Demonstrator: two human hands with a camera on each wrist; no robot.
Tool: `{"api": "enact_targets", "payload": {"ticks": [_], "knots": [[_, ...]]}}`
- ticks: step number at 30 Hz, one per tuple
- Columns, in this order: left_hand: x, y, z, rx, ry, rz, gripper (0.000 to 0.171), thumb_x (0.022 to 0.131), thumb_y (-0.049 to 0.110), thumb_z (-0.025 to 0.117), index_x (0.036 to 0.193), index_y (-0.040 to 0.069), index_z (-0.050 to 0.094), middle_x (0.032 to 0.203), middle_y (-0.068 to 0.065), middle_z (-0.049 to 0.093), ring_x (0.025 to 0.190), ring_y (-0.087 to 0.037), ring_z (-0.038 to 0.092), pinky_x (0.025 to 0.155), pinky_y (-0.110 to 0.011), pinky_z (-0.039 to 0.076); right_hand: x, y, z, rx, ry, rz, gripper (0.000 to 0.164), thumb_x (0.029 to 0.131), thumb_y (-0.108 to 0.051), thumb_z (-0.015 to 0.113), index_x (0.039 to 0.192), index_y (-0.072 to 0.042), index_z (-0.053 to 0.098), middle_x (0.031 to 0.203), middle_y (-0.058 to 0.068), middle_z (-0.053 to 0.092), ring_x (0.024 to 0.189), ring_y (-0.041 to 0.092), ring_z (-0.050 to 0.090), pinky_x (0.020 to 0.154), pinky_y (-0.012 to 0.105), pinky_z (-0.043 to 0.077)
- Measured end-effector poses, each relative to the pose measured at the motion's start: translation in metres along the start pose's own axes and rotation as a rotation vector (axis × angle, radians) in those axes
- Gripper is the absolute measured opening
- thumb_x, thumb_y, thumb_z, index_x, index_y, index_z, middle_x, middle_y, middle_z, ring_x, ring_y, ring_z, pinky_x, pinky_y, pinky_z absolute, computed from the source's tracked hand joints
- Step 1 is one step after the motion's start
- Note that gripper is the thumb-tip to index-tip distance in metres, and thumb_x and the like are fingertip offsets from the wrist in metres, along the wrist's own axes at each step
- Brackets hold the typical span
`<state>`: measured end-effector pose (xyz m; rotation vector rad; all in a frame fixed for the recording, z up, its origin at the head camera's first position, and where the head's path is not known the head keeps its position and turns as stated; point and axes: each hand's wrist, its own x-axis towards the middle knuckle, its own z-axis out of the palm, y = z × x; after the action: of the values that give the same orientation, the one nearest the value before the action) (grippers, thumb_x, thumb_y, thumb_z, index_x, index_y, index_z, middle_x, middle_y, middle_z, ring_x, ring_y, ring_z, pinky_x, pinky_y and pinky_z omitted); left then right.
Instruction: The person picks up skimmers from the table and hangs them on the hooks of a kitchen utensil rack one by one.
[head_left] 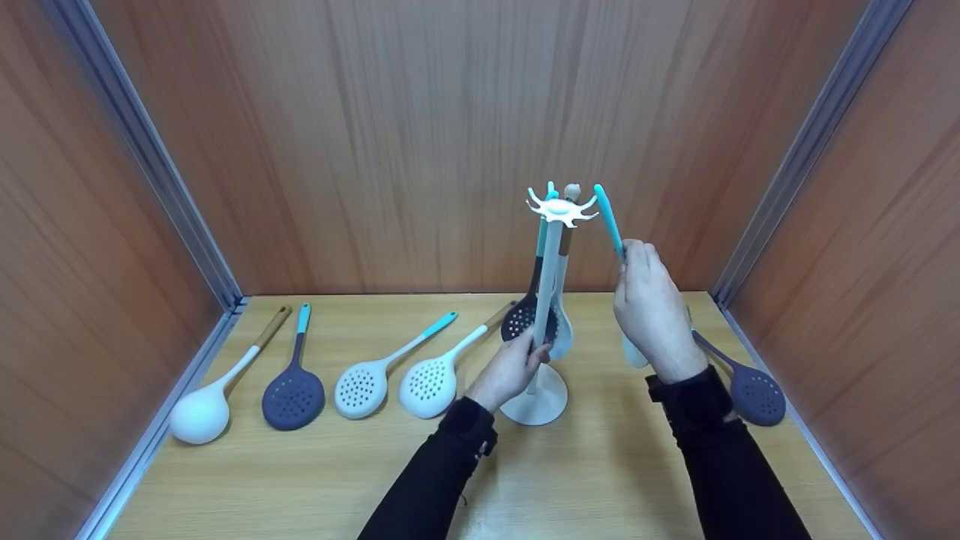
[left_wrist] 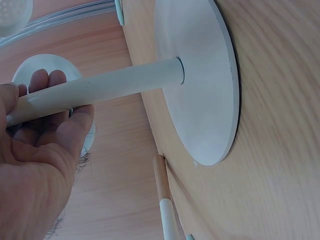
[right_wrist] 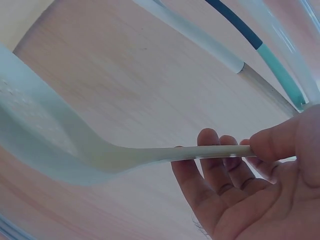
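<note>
My left hand (head_left: 510, 373) grips the white pole (head_left: 548, 289) of an upright utensil stand, above its round base (left_wrist: 205, 100). On the stand's hook ring (head_left: 561, 211) hang a dark skimmer (head_left: 519, 319) with a turquoise handle and a white utensil (head_left: 563, 337) with a wooden handle, its head partly hidden. Right of the stand, my right hand (head_left: 651, 311) holds a white skimmer (right_wrist: 100, 155) by its shaft. Its turquoise handle (head_left: 608, 217) points up, with the tip near the hooks at the ring's right side. The hand hides much of this skimmer in the head view.
On the table's left lie a white ladle (head_left: 201, 414), a dark skimmer (head_left: 293, 397) and two white skimmers, one turquoise-handled (head_left: 361, 388), one wooden-handled (head_left: 428, 387). Another dark skimmer (head_left: 757, 394) lies by the right wall (head_left: 847, 300). Wooden panels enclose the table.
</note>
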<state>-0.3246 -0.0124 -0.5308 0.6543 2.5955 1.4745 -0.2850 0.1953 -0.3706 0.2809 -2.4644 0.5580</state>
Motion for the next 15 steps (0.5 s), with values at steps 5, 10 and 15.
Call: {"api": "enact_targets", "payload": {"ticks": [5,10,15], "knots": [[0.0000,0.0008,-0.0003,-0.014,-0.005,-0.008,0.015,0.113,0.032,0.049,0.117,0.019,0.057,0.114,-0.006,0.076,0.111,-0.018,0.074,0.099,-0.044,0.061,-0.0003,-0.0015,-0.0014,0.000,-0.011,0.010,0.032,0.113,-0.012,0.035,0.140,0.001,0.047,0.117,0.020,0.058,0.098,0.033,0.068,0.077,0.051,0.063],[0.0005,-0.0001,-0.0002,-0.013,-0.003,-0.010,0.014,0.113,0.031,0.050,0.117,0.020,0.057,0.113,-0.005,0.076,0.110,-0.017,0.074,0.098,-0.044,0.061,-0.0011,-0.0020,-0.0005,-0.001,-0.009,0.008,0.032,0.113,-0.013,0.035,0.140,0.000,0.047,0.116,0.020,0.058,0.098,0.033,0.068,0.077,0.052,0.063],[0.0008,-0.0002,0.0000,-0.017,-0.007,-0.025,0.015,0.113,0.033,0.049,0.121,0.023,0.057,0.115,-0.004,0.076,0.110,-0.016,0.074,0.099,-0.043,0.061,-0.0026,-0.0023,0.0012,-0.004,-0.006,-0.002,0.031,0.113,-0.013,0.036,0.140,-0.001,0.048,0.115,0.018,0.058,0.096,0.030,0.066,0.078,0.050,0.064]]}}
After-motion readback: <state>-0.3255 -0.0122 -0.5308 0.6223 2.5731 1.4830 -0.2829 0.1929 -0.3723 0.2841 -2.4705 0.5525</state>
